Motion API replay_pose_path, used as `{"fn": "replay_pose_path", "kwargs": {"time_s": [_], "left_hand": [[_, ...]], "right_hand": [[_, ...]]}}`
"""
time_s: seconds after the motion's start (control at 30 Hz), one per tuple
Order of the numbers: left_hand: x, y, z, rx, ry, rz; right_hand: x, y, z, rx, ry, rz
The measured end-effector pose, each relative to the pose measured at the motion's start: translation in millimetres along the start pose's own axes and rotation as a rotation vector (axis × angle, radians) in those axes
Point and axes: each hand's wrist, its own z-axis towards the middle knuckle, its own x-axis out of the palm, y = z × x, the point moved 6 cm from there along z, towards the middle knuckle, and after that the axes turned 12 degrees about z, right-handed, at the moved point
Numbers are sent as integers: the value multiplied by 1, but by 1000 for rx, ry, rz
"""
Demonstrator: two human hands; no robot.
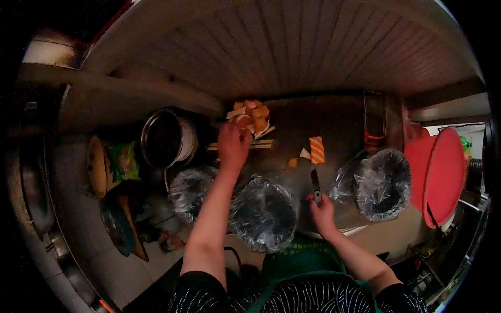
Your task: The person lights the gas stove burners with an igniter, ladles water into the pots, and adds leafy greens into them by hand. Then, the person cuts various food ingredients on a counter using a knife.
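Observation:
My left hand (pixel 234 143) reaches to the back of the table, over the near edge of a pile of orange and white pieces (pixel 257 116). Its fingers look curled together; what they hold, if anything, I cannot make out. Thin sticks (pixel 261 144) lie beside it. My right hand (pixel 322 211) grips the handle of a small knife (pixel 315 181), blade pointing away from me. Beyond the blade lie an orange-and-white striped packet (pixel 317 150), a white scrap (pixel 305 153) and a small orange piece (pixel 293 163).
Plastic-lined bowls (pixel 264 214) stand along the near edge, another lined bowl (pixel 383 182) on the right. A metal pot (pixel 185 140) is at left, with a green packet (pixel 123 161) beyond it. A large red basin (pixel 443 177) stands far right, near a wire rack (pixel 374 140).

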Motion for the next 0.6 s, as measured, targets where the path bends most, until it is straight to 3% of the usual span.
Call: {"fn": "replay_pose_path", "kwargs": {"time_s": [0.03, 0.1, 0.27, 0.33, 0.4, 0.53, 0.6], "left_hand": [[1, -10, 4, 1, 1, -2], [-3, -51, 13, 307, -33, 235], [19, -47, 8, 339, 28, 264], [17, -49, 7, 342, 46, 225], [14, -76, 1, 345, 461, 38], [54, -97, -27, 527, 372, -167], [94, -98, -34, 555, 657, -78]], "right_hand": [[0, 0, -2, 38, 6, 20], [-2, -3, -4, 78, 8, 44], [-8, -17, -2, -12, -13, 97], [-11, -8, -6, 50, -23, 55], [-13, -10, -5, 110, -31, 15], [-24, -26, -9, 108, -42, 32], [-23, -22, -8, 129, -45, 50]]}}
